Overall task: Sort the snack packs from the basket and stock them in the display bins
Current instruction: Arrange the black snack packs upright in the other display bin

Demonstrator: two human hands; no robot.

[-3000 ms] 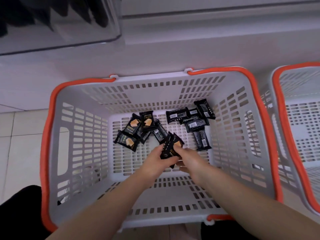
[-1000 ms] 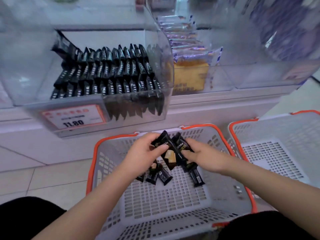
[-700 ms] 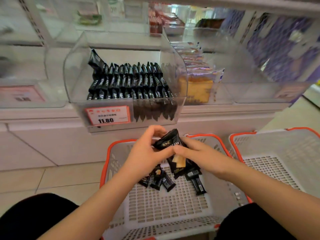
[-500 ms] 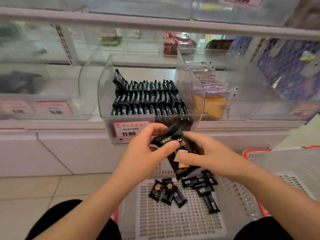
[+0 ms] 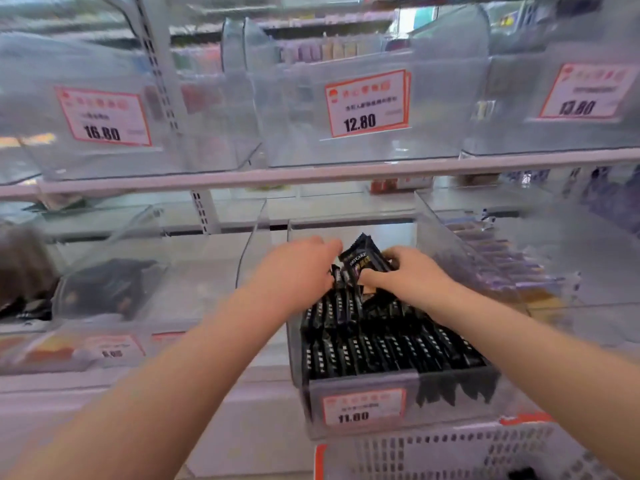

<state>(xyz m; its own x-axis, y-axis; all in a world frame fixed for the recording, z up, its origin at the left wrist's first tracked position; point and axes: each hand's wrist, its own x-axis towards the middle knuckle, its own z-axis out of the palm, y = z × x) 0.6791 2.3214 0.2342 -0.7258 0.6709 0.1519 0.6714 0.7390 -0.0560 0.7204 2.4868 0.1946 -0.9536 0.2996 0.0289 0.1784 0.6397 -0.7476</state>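
Observation:
Both my hands are inside a clear display bin (image 5: 360, 396) with an 11.80 price tag. My left hand (image 5: 298, 271) and my right hand (image 5: 408, 275) together grip a small bunch of black snack packs (image 5: 363, 261) at the back of the bin, above the rows of black packs (image 5: 388, 348) standing in it. The top pack reads CAKE. The grey basket (image 5: 433, 452) with its orange rim shows at the bottom edge, below the bin; what lies in it is out of view.
Another clear bin (image 5: 110, 289) with dark packs stands to the left, and a bin of purple packs (image 5: 491, 268) to the right. The upper shelf (image 5: 311, 171) carries clear bins tagged 16.80, 12.80 and 13.80.
My hands lifted the bunch of black packs out of the basket and carried it up and forward into the 11.80 bin. The view rose from the basket to the shelves.

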